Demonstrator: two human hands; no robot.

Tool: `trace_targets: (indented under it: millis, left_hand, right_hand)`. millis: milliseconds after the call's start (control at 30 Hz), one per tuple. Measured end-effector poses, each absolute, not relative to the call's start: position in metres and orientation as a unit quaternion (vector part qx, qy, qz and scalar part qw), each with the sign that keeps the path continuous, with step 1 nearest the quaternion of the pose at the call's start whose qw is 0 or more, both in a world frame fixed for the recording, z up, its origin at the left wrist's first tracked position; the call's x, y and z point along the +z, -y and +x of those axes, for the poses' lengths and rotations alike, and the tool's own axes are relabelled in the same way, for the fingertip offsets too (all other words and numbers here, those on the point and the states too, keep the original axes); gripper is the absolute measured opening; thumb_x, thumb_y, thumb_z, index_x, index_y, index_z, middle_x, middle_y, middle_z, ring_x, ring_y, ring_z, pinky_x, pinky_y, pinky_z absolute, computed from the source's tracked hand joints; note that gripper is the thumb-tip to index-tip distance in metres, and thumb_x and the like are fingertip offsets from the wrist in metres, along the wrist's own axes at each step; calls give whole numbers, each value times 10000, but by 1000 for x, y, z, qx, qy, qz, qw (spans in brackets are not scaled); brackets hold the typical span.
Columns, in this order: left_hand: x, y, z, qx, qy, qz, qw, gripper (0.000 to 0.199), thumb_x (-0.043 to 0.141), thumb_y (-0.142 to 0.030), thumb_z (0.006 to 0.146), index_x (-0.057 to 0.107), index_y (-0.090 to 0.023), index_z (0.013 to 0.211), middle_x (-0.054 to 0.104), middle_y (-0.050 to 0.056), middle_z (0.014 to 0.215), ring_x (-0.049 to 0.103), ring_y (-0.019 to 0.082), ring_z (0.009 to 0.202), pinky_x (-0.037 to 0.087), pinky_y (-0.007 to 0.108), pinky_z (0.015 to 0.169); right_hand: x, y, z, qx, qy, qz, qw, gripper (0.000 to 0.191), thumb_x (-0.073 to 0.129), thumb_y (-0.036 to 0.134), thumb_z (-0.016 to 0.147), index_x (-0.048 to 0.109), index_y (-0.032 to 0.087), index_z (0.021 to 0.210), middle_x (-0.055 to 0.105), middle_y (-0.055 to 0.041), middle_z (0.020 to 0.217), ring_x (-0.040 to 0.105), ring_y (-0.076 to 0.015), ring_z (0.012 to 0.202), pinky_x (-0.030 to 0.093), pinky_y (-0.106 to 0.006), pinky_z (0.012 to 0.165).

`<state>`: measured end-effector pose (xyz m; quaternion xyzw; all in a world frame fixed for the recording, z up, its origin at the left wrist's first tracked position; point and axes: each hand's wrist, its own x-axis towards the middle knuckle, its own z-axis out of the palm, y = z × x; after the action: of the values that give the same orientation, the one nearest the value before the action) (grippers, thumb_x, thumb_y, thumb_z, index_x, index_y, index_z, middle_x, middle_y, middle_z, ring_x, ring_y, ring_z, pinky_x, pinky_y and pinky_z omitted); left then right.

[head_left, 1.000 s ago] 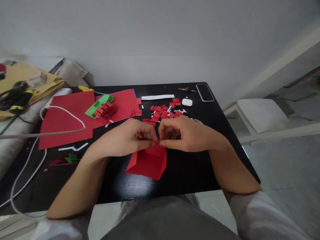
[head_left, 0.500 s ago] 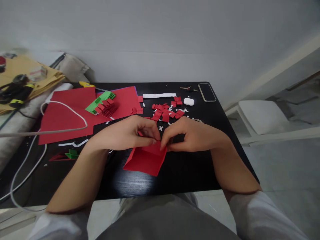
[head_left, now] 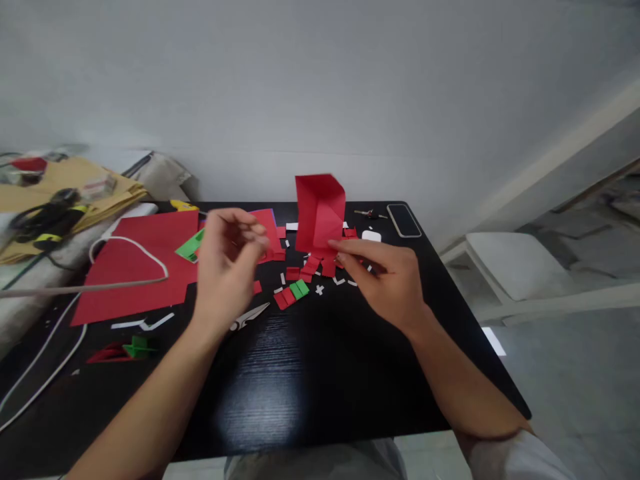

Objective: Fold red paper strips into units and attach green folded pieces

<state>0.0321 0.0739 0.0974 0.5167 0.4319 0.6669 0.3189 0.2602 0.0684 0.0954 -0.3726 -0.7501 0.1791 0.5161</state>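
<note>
"Right, what have you got from your corner?"

"The folded paper (head_left: 320,213), red, standing upright in the air, beyond the scissors (head_left: 250,317) and off to their right. The right hand (head_left: 387,280) has it, finger and thumb pinched at its lower edge!"

"And the left hand (head_left: 227,263)?"

"Well apart from the right one, loosely curled, over the scissors' handle end. It's clear of the paper, the fingertips a bit blurred."

"Closer in, then: what's by the scissors?"

"Just past their tip, a row of red and green squares (head_left: 287,296). Right of that, a small white cross (head_left: 320,290), and farther beyond the scissors, red scraps (head_left: 310,268), partly behind the paper and the right hand."

"Keep going right!"

"Far beyond the scissors on that side: white case (head_left: 371,237), keys (head_left: 371,214), then the phone (head_left: 404,221) near the corner of the black table (head_left: 325,380)."

"Over to the left of the scissors?"

"A red-and-green piece (head_left: 137,348), some white strips (head_left: 130,325), and beyond those the red sheet (head_left: 145,263) with a cable (head_left: 100,289) looped across it. Farthest right of the scissors, off the table, there's a white stool (head_left: 517,263)."
</note>
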Motion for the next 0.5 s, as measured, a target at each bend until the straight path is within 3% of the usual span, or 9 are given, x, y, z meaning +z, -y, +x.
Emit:
trace_targets:
  millis: [167, 300, 500]
  left_hand:
    - [84, -51, 57, 534, -408, 607, 425, 512, 775, -305, 873, 539, -270, 1325, 686, 79, 1215, 693, 204, 934, 574, 324, 778]
    - [75, -50, 64, 560, -451, 583, 379, 306, 715, -390, 930, 626, -217, 1166, 699, 83, 1111, 695, 213, 942, 571, 344, 819]
    - [81, -58, 60, 575, -488, 566, 332, 122, 653, -300, 941, 638, -182, 964, 724, 36, 875, 687, 169, 759, 556, 297, 740]
  right_hand:
    - [75, -62, 240, 41, 772, -329, 542, 372, 609, 36, 972, 750, 233, 1255, 817, -60, 1157, 794, -184, 1031, 658, -322, 944]
    - [67, -57, 227, 53, 779, -316, 540, 383, 588, 55, 987, 710, 228, 1306, 805, -82, 1169, 778, -192, 1079, 653, -346, 977]
    - [67, -53, 222, 140, 789, -323, 503, 409, 574, 99, 991, 664, 201, 1376, 750, -106, 1316, 711, -215, 1241, 591, -396, 1100]
